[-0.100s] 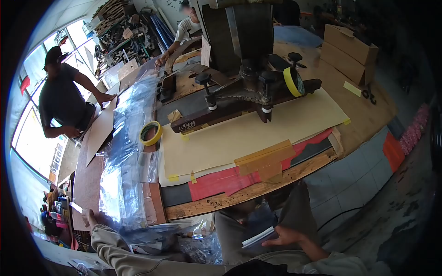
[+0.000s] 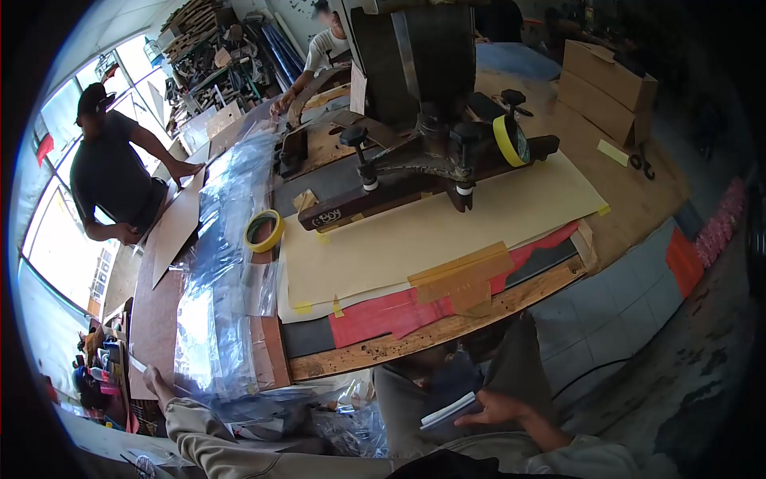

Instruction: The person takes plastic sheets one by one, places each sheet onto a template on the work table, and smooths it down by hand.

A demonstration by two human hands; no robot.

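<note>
At the lower left, my left hand (image 2: 159, 384) reaches out over the edge of the brown board, its fingers closed on a thin white strip (image 2: 137, 364). What exactly the strip is, I cannot make out. My right hand (image 2: 496, 409) rests above my lap and grips a small stack of flat dark pieces with white edges (image 2: 448, 410), thumb on top. Clear plastic sheeting (image 2: 214, 319) lies to the right of my left hand. In front of me a cream paper sheet (image 2: 447, 247) lies under a dark metal clamp bar (image 2: 423, 180), with red material (image 2: 383, 317) below it.
Yellow tape rolls lie on the table (image 2: 264, 231) and lean on the bar (image 2: 511, 141). Cardboard boxes (image 2: 602, 88) and scissors (image 2: 641, 164) are at the right. One person (image 2: 116, 172) stands at the left holding a board (image 2: 179, 227); another person (image 2: 323, 52) is farther back.
My left hand and the white strip have shifted slightly right and toward me. The whole view has moved a little; my right hand keeps its hold.
</note>
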